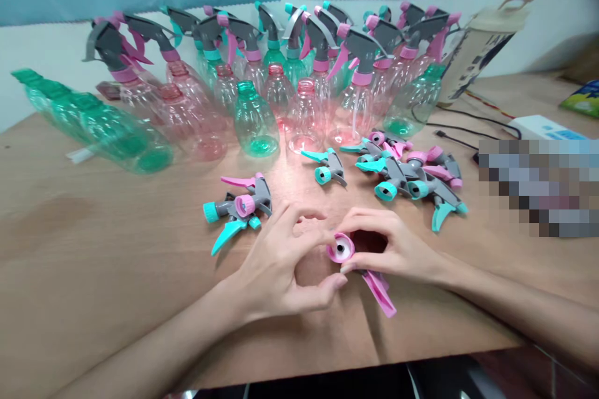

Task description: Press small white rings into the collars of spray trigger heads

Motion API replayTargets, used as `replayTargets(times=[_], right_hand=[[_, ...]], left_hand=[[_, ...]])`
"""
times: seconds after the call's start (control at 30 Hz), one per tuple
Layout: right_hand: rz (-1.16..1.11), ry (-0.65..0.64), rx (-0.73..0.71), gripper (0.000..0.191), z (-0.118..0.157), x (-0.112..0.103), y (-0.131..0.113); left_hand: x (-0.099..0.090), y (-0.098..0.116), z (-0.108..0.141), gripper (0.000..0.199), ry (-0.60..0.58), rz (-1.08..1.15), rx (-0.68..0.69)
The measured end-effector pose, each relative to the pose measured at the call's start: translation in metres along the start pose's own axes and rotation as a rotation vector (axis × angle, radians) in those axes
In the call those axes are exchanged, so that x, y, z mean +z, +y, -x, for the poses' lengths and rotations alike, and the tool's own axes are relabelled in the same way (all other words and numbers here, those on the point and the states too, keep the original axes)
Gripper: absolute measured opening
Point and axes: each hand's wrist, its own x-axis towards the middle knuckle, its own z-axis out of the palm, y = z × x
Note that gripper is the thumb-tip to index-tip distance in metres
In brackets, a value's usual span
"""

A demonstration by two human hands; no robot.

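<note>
Sprayer head (pixel 340 248): in the right hand, above the near part of the table (pixel 116 274), between the two hands.
Collar: pink, mouth turned up toward the camera; white liner and dark centre hole visible.
Trigger: pink, pokes out below the right hand, pointing down and right toward the near table edge.
Long axis: probably runs back from the collar under the right hand; the fingers hide most of the body, so can't confirm.
Bottles: clear green and pink, massed across the back of the table. Rear ones mostly wear grey sprayers with pink or turquoise collars; several in front have open necks, incl. green bottle (pixel 256 124) and pink bottle (pixel 306 117) beside it.
Bottle contents: dip tube (pixel 357 111) shows inside a pink-collared bottle right of those.
Right hand (pixel 397 243): thumb and index pinched narrow on the sprayer head, tips at the collar's edge.
Left hand (pixel 278 265): thumb and index curved wide apart; index tip at the collar's left rim, thumb tip below and clear of it.
Loose sprayers: left cluster (pixel 244 205) beyond the left hand, right cluster (pixel 415 168) beyond the right hand, turquoise-collared sprayer (pixel 333 167) between, its trigger pointing left.
</note>
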Motion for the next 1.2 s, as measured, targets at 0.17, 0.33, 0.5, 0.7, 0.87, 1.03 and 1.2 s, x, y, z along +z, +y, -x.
replayTargets(times=[0.17, 0.33, 0.5, 0.7, 0.87, 1.03, 1.2], right_hand=[[-0.017, -0.003, -0.001, 0.023, -0.0005, -0.0008, -0.0002], [-0.023, -0.014, -0.010, 0.028, 0.0000, 0.0009, 0.0002], [-0.001, -0.035, -0.027, 0.028, 0.0014, 0.0019, 0.0005], [0.008, -0.017, -0.001, 0.027, 0.0017, 0.0005, 0.0016], [0.028, -0.001, 0.039, 0.029, 0.0025, -0.0015, 0.0032], [0.031, 0.004, 0.051, 0.029, 0.0024, -0.0017, 0.0034], [-0.003, 0.001, 0.017, 0.028, 0.0019, -0.0011, 0.0025]], left_hand=[[0.0032, 0.0015, 0.0017, 0.030, -0.014, 0.042, -0.015], [0.0016, 0.0029, 0.0011, 0.021, -0.059, 0.115, 0.031], [-0.0004, 0.0019, -0.0002, 0.013, -0.087, 0.115, 0.036], [0.0012, -0.0020, 0.0003, 0.018, -0.022, 0.013, 0.010], [0.0013, -0.0013, 0.0002, 0.025, 0.008, -0.018, 0.000], [0.0022, 0.0014, 0.0012, 0.032, 0.009, -0.008, -0.012], [0.0033, 0.0047, 0.0039, 0.034, -0.033, 0.078, -0.036]])
